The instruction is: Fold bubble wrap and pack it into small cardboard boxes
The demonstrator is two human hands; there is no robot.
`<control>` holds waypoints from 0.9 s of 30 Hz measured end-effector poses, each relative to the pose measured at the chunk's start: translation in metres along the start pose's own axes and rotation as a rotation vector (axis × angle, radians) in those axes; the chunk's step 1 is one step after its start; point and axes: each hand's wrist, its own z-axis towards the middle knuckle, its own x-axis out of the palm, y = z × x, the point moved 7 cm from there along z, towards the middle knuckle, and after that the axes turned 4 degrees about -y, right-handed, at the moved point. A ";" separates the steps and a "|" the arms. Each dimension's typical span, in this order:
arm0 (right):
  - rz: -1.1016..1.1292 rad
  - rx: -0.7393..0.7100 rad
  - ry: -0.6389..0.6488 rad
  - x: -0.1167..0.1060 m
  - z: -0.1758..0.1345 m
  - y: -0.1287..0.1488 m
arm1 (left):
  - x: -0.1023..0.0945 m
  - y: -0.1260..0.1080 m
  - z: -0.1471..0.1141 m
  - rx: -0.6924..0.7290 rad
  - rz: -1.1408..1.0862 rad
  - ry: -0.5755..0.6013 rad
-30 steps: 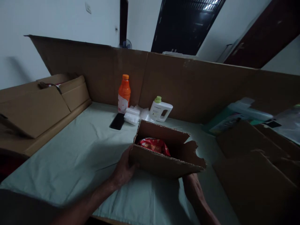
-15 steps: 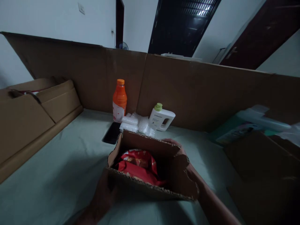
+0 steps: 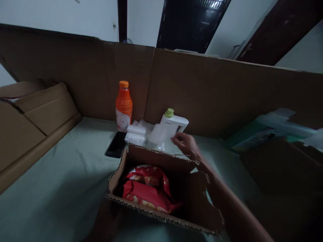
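An open cardboard box with ragged edges stands in front of me. Red snack bags lie in its left part. Just beyond the box's far edge, my right hand is closed in a pinch on a whitish, blurred sheet of bubble wrap. That sheet partly covers a white jug with a green cap. Dark and blurred, my left hand is at the box's near left corner; its fingers are hidden. More folded bubble wrap lies left of the sheet.
An orange bottle stands by the cardboard wall at the back. Near it lies a black phone. A larger cardboard box is at the left; a green container and dark cardboard are at the right.
My right hand has left the box's far right side and now grips bubble wrap beyond it, lifting it before the jug. The box appears lower in view; my left hand stays at its corner.
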 end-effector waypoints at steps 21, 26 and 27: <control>-0.220 0.380 -0.277 -0.104 -0.258 -0.133 | -0.039 -0.004 0.005 -0.189 -0.034 -0.108; -0.362 0.102 -0.340 -0.112 -0.211 -0.070 | -0.043 0.004 0.008 -0.221 0.028 -0.103; -0.349 0.073 -0.343 -0.114 -0.199 -0.061 | -0.044 0.006 0.009 -0.228 0.040 -0.106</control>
